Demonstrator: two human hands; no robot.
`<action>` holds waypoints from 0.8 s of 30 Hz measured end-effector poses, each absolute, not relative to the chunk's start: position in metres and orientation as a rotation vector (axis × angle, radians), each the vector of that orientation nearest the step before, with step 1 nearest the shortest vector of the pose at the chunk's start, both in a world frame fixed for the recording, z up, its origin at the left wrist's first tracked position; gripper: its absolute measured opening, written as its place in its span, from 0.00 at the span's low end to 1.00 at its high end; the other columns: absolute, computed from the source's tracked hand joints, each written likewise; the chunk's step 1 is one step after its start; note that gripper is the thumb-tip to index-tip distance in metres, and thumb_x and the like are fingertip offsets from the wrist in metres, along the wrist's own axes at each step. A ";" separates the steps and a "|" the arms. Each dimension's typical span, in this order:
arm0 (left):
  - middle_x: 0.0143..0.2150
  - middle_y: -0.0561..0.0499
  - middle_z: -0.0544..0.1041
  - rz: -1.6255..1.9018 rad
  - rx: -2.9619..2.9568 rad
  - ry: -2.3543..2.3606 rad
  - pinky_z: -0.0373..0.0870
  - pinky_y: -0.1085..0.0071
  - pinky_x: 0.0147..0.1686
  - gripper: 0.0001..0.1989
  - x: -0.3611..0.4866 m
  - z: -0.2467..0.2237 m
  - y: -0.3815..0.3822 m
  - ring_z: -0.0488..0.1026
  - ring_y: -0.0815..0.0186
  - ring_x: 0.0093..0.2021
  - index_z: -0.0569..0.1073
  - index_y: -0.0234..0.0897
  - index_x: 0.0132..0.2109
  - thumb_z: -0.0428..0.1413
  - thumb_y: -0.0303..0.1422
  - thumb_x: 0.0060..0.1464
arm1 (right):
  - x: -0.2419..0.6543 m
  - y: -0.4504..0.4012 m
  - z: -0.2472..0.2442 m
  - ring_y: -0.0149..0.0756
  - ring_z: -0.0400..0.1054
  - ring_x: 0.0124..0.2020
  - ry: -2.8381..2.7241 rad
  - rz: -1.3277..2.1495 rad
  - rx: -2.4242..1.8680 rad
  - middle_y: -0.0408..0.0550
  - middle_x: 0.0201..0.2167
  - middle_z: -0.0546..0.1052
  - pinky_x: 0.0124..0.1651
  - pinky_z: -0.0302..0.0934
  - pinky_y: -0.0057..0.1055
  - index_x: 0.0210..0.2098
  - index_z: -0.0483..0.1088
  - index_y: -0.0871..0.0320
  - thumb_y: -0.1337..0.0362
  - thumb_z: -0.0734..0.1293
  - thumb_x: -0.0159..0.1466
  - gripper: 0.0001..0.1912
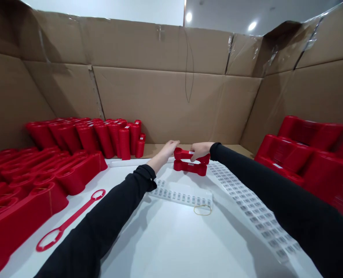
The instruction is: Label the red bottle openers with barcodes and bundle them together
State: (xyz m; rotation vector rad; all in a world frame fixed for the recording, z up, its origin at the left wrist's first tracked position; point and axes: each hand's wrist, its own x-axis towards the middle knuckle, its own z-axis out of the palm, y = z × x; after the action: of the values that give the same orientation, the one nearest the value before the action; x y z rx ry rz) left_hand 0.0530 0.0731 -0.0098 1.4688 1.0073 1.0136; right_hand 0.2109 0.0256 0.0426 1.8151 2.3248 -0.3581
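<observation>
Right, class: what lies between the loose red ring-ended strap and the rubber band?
The head view shows the person's left forearm in a black sleeve, then a strip of barcode labels beside the rubber band.

Two stacked red dumbbell-shaped plastic pieces

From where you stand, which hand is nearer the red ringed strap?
Left. The left hand is beyond and right of the red strap; the right hand is farther right, on a red moulded piece.
</observation>
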 end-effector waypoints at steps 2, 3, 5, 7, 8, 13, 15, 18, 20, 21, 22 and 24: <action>0.33 0.47 0.74 1.043 1.456 1.027 0.66 0.72 0.36 0.05 0.059 -0.022 0.081 0.72 0.66 0.34 0.65 0.35 0.33 0.51 0.32 0.54 | 0.209 0.032 0.037 0.35 0.69 0.29 2.287 -0.406 1.832 0.50 0.31 0.77 0.30 0.59 0.27 0.36 0.74 0.63 0.59 0.67 0.51 0.16; 0.33 0.47 0.73 1.051 1.449 1.029 0.66 0.72 0.35 0.04 0.062 -0.028 0.084 0.71 0.66 0.33 0.65 0.35 0.33 0.51 0.31 0.54 | 0.208 0.035 0.034 0.36 0.70 0.30 2.271 -0.424 1.837 0.50 0.31 0.77 0.31 0.59 0.28 0.36 0.74 0.63 0.58 0.68 0.50 0.17; 0.31 0.48 0.73 1.053 1.441 1.018 0.66 0.73 0.34 0.03 0.067 -0.037 0.086 0.71 0.67 0.32 0.65 0.35 0.32 0.50 0.29 0.54 | 0.207 0.039 0.030 0.37 0.70 0.31 2.238 -0.464 1.841 0.50 0.31 0.77 0.33 0.61 0.28 0.37 0.75 0.63 0.57 0.70 0.48 0.20; 0.30 0.48 0.73 1.043 1.442 0.998 0.66 0.73 0.33 0.03 0.070 -0.042 0.085 0.71 0.68 0.31 0.65 0.35 0.31 0.49 0.27 0.53 | 0.208 0.042 0.027 0.37 0.71 0.31 2.204 -0.507 1.844 0.49 0.30 0.78 0.33 0.61 0.29 0.36 0.75 0.63 0.57 0.72 0.46 0.21; 0.30 0.49 0.73 1.040 1.445 0.992 0.66 0.73 0.33 0.04 0.072 -0.045 0.084 0.70 0.68 0.30 0.65 0.35 0.30 0.49 0.27 0.53 | 0.209 0.043 0.025 0.37 0.71 0.31 2.190 -0.525 1.846 0.49 0.30 0.78 0.34 0.62 0.29 0.36 0.76 0.63 0.57 0.72 0.45 0.21; 0.27 0.51 0.71 1.063 1.453 1.022 0.64 0.74 0.30 0.06 0.075 -0.050 0.081 0.67 0.69 0.26 0.66 0.35 0.27 0.49 0.24 0.51 | 0.217 0.037 0.026 0.38 0.72 0.32 2.207 -0.577 1.864 0.50 0.31 0.79 0.34 0.63 0.29 0.38 0.76 0.63 0.58 0.73 0.45 0.22; 0.26 0.51 0.70 1.067 1.455 1.025 0.63 0.74 0.29 0.06 0.077 -0.052 0.082 0.66 0.69 0.26 0.67 0.35 0.28 0.49 0.25 0.51 | 0.224 0.029 0.030 0.39 0.72 0.37 2.295 -0.542 1.894 0.52 0.38 0.78 0.38 0.63 0.28 0.44 0.74 0.63 0.58 0.72 0.48 0.25; 0.25 0.52 0.69 1.062 1.458 1.013 0.63 0.74 0.27 0.04 0.079 -0.054 0.083 0.66 0.69 0.25 0.68 0.35 0.29 0.50 0.26 0.51 | 0.236 0.013 0.038 0.40 0.68 0.48 2.475 -0.377 2.005 0.55 0.51 0.72 0.46 0.61 0.29 0.54 0.66 0.64 0.60 0.66 0.57 0.26; 0.26 0.52 0.69 1.066 1.456 1.008 0.63 0.74 0.27 0.04 0.081 -0.055 0.082 0.66 0.69 0.25 0.68 0.35 0.29 0.50 0.26 0.51 | 0.242 -0.002 0.040 0.43 0.66 0.50 2.551 -0.215 2.090 0.57 0.52 0.71 0.49 0.60 0.33 0.53 0.66 0.64 0.63 0.65 0.58 0.24; 0.26 0.51 0.70 1.073 1.453 1.008 0.62 0.74 0.27 0.04 0.081 -0.055 0.081 0.66 0.69 0.25 0.68 0.35 0.30 0.50 0.26 0.51 | 0.245 -0.011 0.039 0.45 0.66 0.50 2.578 -0.142 2.123 0.58 0.51 0.72 0.49 0.60 0.35 0.51 0.68 0.64 0.64 0.65 0.58 0.22; 0.26 0.51 0.70 1.081 1.449 1.008 0.62 0.74 0.27 0.04 0.082 -0.056 0.080 0.66 0.69 0.25 0.68 0.35 0.30 0.49 0.26 0.51 | 0.245 -0.021 0.037 0.46 0.67 0.49 2.612 -0.093 2.149 0.58 0.49 0.73 0.49 0.60 0.36 0.49 0.70 0.64 0.65 0.66 0.57 0.20; 0.27 0.52 0.70 1.099 1.441 1.003 0.62 0.74 0.27 0.05 0.082 -0.057 0.078 0.66 0.69 0.25 0.67 0.35 0.30 0.49 0.27 0.52 | 0.242 -0.044 0.027 0.43 0.69 0.45 2.721 -0.104 2.161 0.55 0.44 0.75 0.46 0.62 0.35 0.44 0.72 0.62 0.67 0.64 0.59 0.14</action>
State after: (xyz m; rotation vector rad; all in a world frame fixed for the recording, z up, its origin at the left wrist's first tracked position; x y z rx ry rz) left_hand 0.0825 0.0781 -0.0566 1.4411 1.0025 1.0987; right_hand 0.2416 -0.0444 0.0274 2.1614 2.7214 -0.1042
